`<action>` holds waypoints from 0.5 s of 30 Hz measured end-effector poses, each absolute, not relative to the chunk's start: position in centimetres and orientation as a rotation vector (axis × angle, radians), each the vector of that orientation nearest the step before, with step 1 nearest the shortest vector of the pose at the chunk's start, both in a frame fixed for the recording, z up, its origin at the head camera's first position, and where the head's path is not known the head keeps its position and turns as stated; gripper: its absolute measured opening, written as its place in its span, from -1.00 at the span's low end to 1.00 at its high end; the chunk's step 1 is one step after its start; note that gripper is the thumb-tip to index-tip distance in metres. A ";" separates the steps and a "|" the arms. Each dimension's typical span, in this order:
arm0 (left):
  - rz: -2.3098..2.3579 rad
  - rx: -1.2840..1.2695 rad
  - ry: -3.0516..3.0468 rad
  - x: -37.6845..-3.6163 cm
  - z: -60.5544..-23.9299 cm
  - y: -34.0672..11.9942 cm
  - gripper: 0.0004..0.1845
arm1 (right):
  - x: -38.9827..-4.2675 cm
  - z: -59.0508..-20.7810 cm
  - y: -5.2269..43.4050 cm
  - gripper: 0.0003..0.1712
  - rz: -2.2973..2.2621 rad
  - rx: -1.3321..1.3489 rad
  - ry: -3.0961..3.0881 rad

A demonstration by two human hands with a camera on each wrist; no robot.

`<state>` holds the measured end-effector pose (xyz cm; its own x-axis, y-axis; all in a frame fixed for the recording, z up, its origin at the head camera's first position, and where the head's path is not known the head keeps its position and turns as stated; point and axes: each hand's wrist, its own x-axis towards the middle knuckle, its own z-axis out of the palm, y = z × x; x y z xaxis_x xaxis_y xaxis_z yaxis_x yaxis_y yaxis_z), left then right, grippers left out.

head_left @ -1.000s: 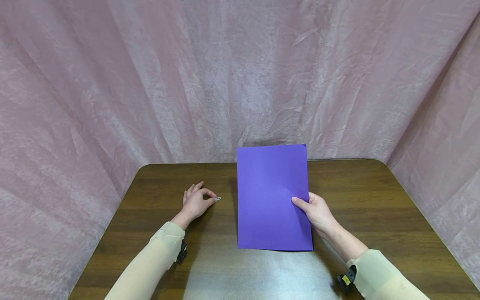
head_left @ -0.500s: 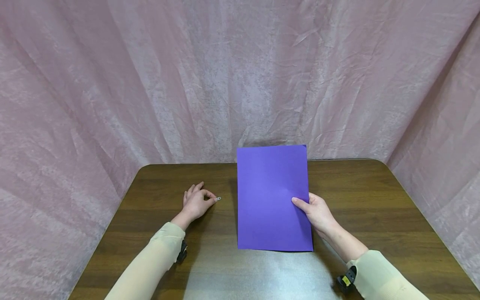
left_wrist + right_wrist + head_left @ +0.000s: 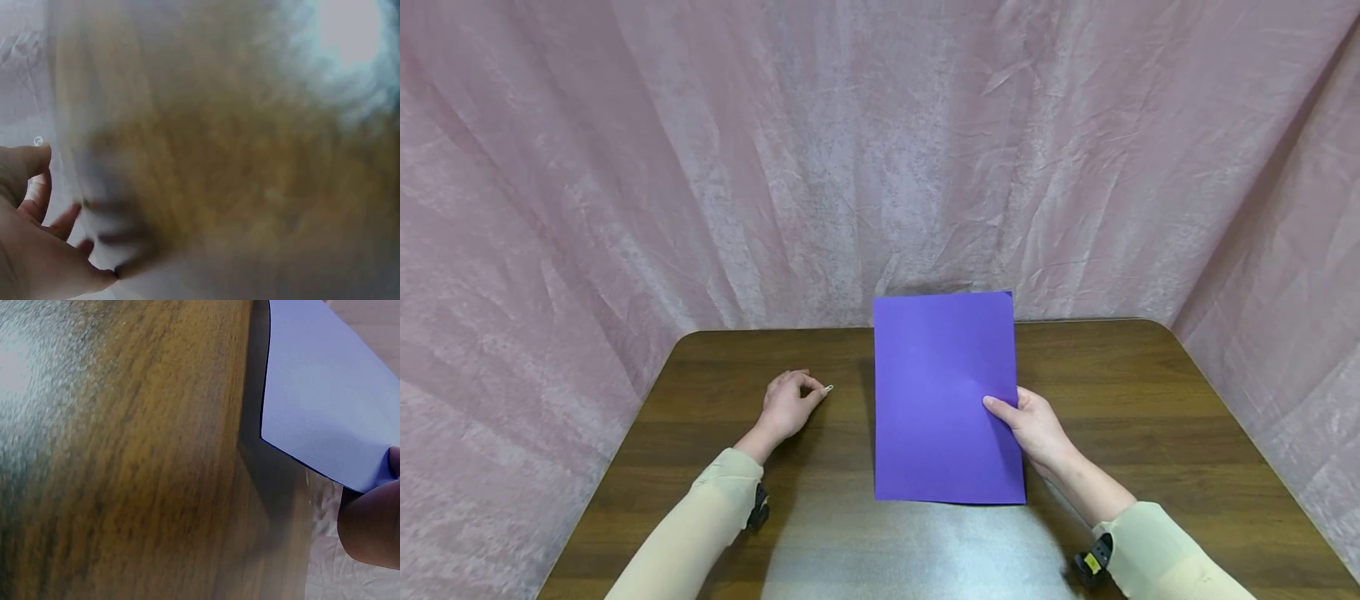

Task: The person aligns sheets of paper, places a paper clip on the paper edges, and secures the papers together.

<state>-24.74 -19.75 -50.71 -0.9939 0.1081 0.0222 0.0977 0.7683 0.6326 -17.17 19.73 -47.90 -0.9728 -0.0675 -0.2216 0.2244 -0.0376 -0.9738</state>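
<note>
Our left hand (image 3: 784,406) pinches a tiny silver paper clip (image 3: 828,388) left of the purple paper sheet (image 3: 946,396), which our right hand (image 3: 1036,427) grips upright. That clip's small, could easily slip out.

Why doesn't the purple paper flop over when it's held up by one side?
The purple paper stands nearly flat off the table though the right hand pinches only one edge, so it is probably stiffish card. It looks thin, so likely light, and a hard squeeze might crease it.
</note>
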 end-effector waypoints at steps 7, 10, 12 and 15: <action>1.321 0.072 2.861 -25.0 -49.6 -20.2 -0.82 | -17.2 -47.9 19.8 -0.60 -2.123 0.181 2.034; 1.377 0.070 2.859 -25.0 -49.3 -20.2 -0.82 | -17.1 -47.9 19.8 -0.59 -2.120 0.186 2.036; 1.396 0.063 2.856 -25.1 -49.1 -20.1 -0.82 | -17.1 -47.9 19.8 -0.58 -2.117 0.188 2.037; 1.416 0.048 2.840 -25.1 -49.0 -20.1 -0.82 | -17.1 -47.8 19.8 -0.57 -2.113 0.186 2.038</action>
<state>-25.06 -20.09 -49.01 -0.9990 0.0124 0.0424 0.0413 0.6014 0.7979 -17.07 19.80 -47.82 -0.9722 -0.0560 -0.2274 0.2293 -0.0298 -0.9729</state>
